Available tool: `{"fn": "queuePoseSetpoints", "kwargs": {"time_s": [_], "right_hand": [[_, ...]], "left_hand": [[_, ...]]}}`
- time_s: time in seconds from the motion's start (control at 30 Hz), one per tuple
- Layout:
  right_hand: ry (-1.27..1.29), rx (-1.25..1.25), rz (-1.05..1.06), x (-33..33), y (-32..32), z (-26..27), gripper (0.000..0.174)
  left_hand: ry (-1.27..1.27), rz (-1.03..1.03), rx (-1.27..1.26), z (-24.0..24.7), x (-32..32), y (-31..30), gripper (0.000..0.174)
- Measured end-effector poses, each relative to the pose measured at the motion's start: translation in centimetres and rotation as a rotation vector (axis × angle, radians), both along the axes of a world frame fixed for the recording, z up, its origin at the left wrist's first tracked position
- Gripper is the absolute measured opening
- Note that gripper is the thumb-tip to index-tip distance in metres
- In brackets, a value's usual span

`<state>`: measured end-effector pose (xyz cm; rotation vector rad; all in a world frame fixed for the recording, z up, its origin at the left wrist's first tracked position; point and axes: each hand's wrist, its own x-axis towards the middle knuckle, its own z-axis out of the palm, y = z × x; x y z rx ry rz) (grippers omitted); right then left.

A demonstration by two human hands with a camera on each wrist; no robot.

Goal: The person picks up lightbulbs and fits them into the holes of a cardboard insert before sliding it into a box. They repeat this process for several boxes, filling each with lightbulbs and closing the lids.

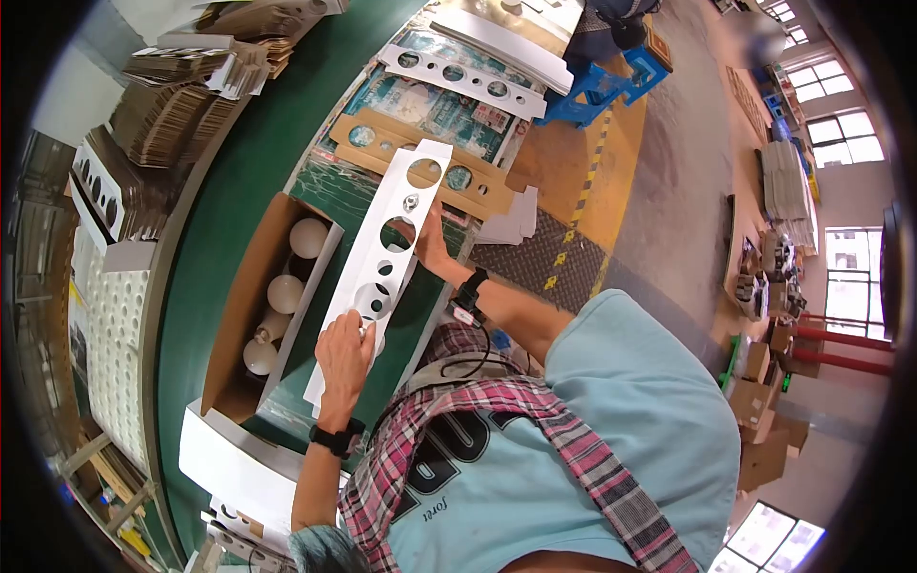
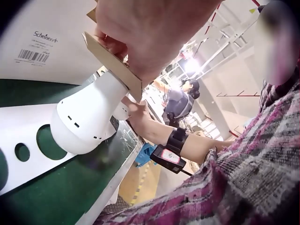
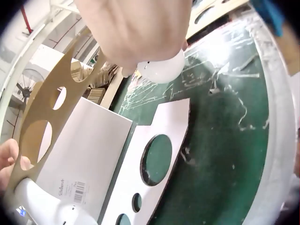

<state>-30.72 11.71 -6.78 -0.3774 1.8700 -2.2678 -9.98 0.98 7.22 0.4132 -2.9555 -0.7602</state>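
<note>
A long white cardboard insert (image 1: 349, 258) with round holes is held raised and tilted over the bench; its brown side shows in the right wrist view. My left hand (image 1: 346, 358) grips the lower part, fingers curled at the card beside a hole. Under it hangs a white light bulb (image 2: 89, 117), its neck at the card. My right hand (image 1: 432, 244) is behind the insert, partly hidden, holding a second white bulb (image 3: 164, 69) from beneath. A silver screw base (image 1: 411, 202) shows in a hole there. Another white holed insert (image 3: 161, 154) lies on the green bench.
An open brown carton (image 1: 229, 325) with several white bulbs stands beside the insert. More holed cards, one brown (image 1: 487, 196) and one white (image 1: 521, 100), lie farther along the bench. Stacked cardboard (image 1: 167, 124) stands at the left. A blue stool (image 1: 583, 95) stands past the bench edge.
</note>
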Motion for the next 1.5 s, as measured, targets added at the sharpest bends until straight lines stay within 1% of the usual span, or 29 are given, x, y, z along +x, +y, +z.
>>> {"fn": "queuePoseSetpoints", "kwargs": {"time_s": [0.03, 0.1, 0.17, 0.27, 0.3, 0.4, 0.43, 0.5, 0.53, 0.57, 0.67, 0.73, 0.77, 0.87, 0.9, 0.93, 0.97, 1.03, 1.1, 1.17, 1.2, 1.23, 1.27, 1.37, 1.43, 1.5], "right_hand": [[0.209, 0.153, -0.013, 0.3, 0.7, 0.1, 0.079], [0.448, 0.319, -0.014, 0.4, 1.7, 0.5, 0.075], [0.502, 0.347, 0.013, 0.7, 2.6, 1.2, 0.070], [0.736, 0.749, 0.061, 0.3, 3.7, 2.3, 0.060], [0.709, 0.709, 0.056, 0.2, 3.6, 2.7, 0.054], [0.477, 1.144, 0.119, 0.6, 4.7, 4.8, 0.045], [0.402, 1.282, 0.271, 0.3, 5.7, 6.2, 0.037], [0.245, 1.236, 0.368, -0.9, 6.2, 11.2, 0.032], [0.168, 1.213, 0.413, -1.5, 6.1, 12.6, 0.029], [0.342, 1.062, 0.321, -1.7, 5.9, 12.8, 0.027], [0.758, 0.702, 0.328, -2.6, 2.8, 14.4, 0.024], [0.752, 0.699, 0.473, -2.9, 2.7, 11.1, 0.023], [0.752, 0.697, 0.547, -3.0, 2.6, 10.5, 0.022], [0.606, 0.766, 0.628, -3.6, 3.7, 9.4, 0.024], [0.637, 0.722, 0.615, -4.0, 4.0, 9.1, 0.023], [0.648, 0.783, 0.645, -4.3, 4.6, 9.0, 0.022], [0.669, 0.836, 0.684, -4.6, 4.9, 9.9, 0.022], [0.825, 0.781, 0.716, -4.9, 5.0, 11.9, 0.021], [0.699, 0.794, 0.776, -3.5, 3.5, 17.6, 0.019], [0.707, 0.702, 0.771, -1.1, 0.9, 22.8, 0.018], [0.707, 0.667, 0.753, -0.3, 0.1, 24.3, 0.017], [0.848, 0.611, 0.742, 0.5, -1.3, 24.6, 0.015], [0.891, 0.581, 0.770, 1.2, -2.9, 24.3, 0.015], [1.031, 0.517, 0.819, 2.5, -7.6, 22.8, 0.016], [1.124, 0.505, 0.825, 3.2, -10.1, 21.6, 0.018], [1.101, 0.548, 0.892, 3.0, -11.7, 19.9, 0.018]], "left_hand": [[0.005, -0.010, -0.009, 0.0, 0.0, 0.1, 0.021], [-0.003, -0.020, -0.022, 0.1, 0.4, 0.1, 0.021], [0.001, -0.028, -0.035, 0.2, 0.9, -0.2, 0.021], [0.008, -0.039, -0.047, 0.2, 1.6, -0.5, 0.021], [0.001, -0.037, -0.051, 0.1, 1.8, -0.6, 0.021], [-0.001, -0.025, -0.069, -0.3, 2.1, -0.8, 0.021], [0.009, -0.023, -0.076, -0.3, 2.1, -0.9, 0.021], [0.025, -0.020, -0.094, -0.2, 2.0, -1.1, 0.021], [0.032, -0.019, -0.103, -0.2, 1.9, -1.1, 0.020], [0.040, -0.020, -0.112, -0.1, 1.8, -1.1, 0.020], [0.041, -0.033, -0.124, 0.0, 1.7, -1.2, 0.020], [0.039, -0.037, -0.123, -0.2, 1.7, -1.3, 0.021], [0.036, -0.031, -0.116, -0.4, 1.8, -1.3, 0.021], [0.047, 0.014, -0.091, -1.4, 1.7, -1.2, 0.021], [0.039, 0.025, -0.081, -1.3, 2.1, -1.2, 0.021], [0.051, 0.034, -0.065, -1.0, 2.4, -1.4, 0.021], [0.065, 0.057, -0.056, -0.4, 2.4, -1.5, 0.021], [0.086, 0.124, -0.084, 1.9, 3.3, -2.1, 0.021], [0.134, 0.226, -0.160, 6.0, 5.3, -3.1, 0.021], [0.202, 0.331, -0.228, 9.4, 7.4, -4.0, 0.020], [0.246, 0.388, -0.259, 10.6, 8.5, -4.7, 0.019], [0.231, 0.470, -0.244, 11.2, 9.6, -5.4, 0.018], [0.261, 0.510, -0.249, 11.3, 10.5, -6.3, 0.015], [0.210, 0.554, -0.291, 10.7, 12.0, -8.5, 0.011], [0.175, 0.570, -0.266, 8.6, 12.8, -9.5, 0.009], [0.130, 0.555, -0.302, 6.4, 13.3, -10.2, 0.010]]}}
